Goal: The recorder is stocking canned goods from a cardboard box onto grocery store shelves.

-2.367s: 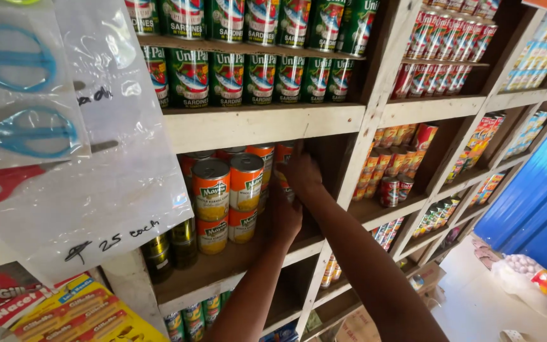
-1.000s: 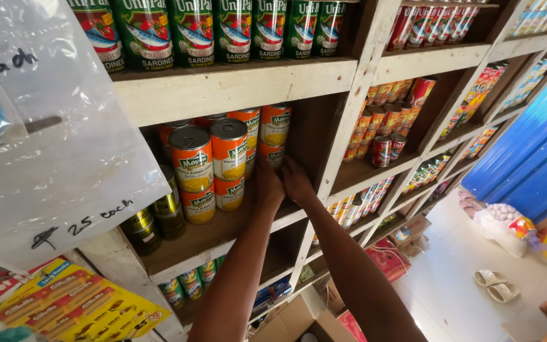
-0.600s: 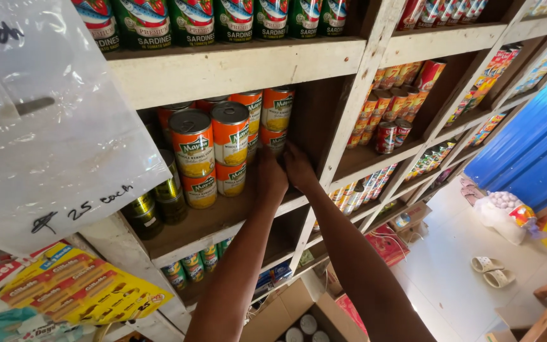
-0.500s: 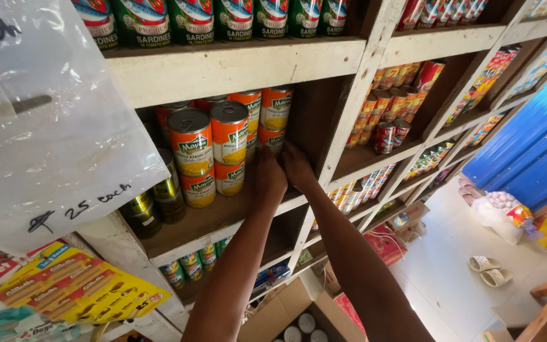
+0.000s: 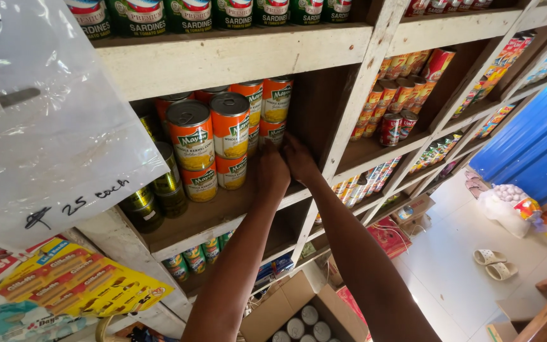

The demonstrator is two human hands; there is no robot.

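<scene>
- Both hands reaching into the wooden shelf (image 5: 223, 212); left hand (image 5: 272, 172) and right hand (image 5: 299, 158) closing around a low orange can (image 5: 272, 132)
- Fingers hidden behind; grip unclear; can sitting beside stacked orange cans (image 5: 213, 136)

Orange-and-yellow cans (image 5: 229, 136), green-labelled cans (image 5: 188, 12), pale wooden shelf (image 5: 235, 54), blue wall (image 5: 539, 145)

Both arms stretch up and forward, the left hand (image 5: 272, 172) and right hand (image 5: 301, 158) side by side, fingers hidden.
</scene>
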